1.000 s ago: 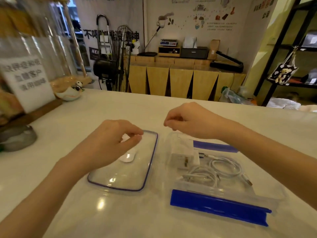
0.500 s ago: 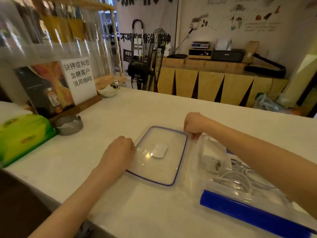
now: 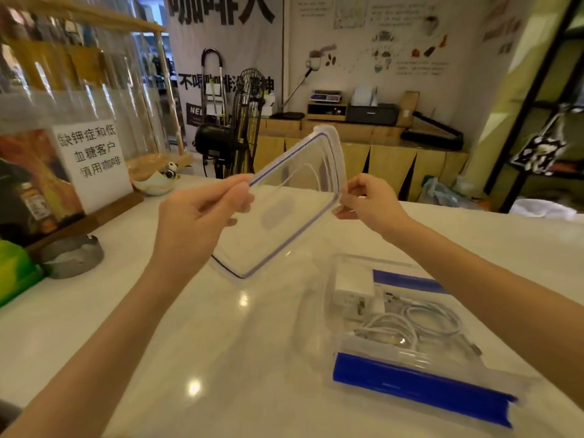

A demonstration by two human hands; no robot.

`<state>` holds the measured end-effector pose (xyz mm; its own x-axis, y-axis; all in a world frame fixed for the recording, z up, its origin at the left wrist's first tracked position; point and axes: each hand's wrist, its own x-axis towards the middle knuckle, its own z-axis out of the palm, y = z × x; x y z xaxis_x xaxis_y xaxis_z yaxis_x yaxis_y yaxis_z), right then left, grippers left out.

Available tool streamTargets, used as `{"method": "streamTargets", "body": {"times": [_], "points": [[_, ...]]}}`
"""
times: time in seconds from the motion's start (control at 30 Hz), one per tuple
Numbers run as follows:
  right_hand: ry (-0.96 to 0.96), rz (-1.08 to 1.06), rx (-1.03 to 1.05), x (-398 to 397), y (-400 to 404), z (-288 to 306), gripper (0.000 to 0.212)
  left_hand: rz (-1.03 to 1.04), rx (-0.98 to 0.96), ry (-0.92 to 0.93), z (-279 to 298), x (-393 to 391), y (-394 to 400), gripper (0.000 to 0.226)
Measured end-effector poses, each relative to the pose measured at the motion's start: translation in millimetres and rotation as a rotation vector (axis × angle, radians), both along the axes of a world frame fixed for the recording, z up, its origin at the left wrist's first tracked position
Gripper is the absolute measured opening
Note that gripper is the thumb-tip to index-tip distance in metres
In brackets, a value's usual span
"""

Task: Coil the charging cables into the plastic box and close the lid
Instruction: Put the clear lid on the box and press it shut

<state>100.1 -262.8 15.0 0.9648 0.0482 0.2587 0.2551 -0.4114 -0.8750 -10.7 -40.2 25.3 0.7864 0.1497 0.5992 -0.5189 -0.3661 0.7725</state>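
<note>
A clear plastic lid [image 3: 284, 213] with a thin blue seal line is held tilted above the white counter. My left hand [image 3: 202, 216] pinches its left edge and my right hand [image 3: 366, 200] pinches its right edge. To the lower right sits the clear plastic box [image 3: 448, 352] with blue side clips. Inside it lie coiled white charging cables [image 3: 420, 324] and a white charger plug [image 3: 352, 286]. The lid is apart from the box, up and to its left.
A white counter [image 3: 221, 358] runs under everything. At the left stand a sign on a wooden base [image 3: 91, 159], a grey ashtray [image 3: 72, 254], a green packet [image 3: 15, 273] and a small panda bowl [image 3: 158, 181]. Shelves and a fan lie beyond.
The lid lay flat on the counter left of the box; both hands took its edges and lifted it, tilted, into the air.
</note>
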Motion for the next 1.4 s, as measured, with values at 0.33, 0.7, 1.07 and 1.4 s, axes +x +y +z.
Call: {"method": "streamTargets", "body": {"times": [0.33, 0.7, 1.07, 1.4], "points": [[-0.055, -0.133, 0.414, -79, -102, 23, 0.016, -0.457, 0.541, -0.224, 4, -22, -69, 0.040], [-0.027, -0.399, 0.214, -141, -135, -46, 0.024, -0.686, 0.668, -0.198, -50, -29, -99, 0.031], [0.039, -0.374, 0.209, -139, -134, -54, 0.025, -0.685, 0.657, -0.170, -62, -27, -98, 0.036], [0.054, -0.332, 0.061, -144, -137, -55, 0.021, -0.632, 0.715, -0.213, -68, -30, -98, 0.039]]}}
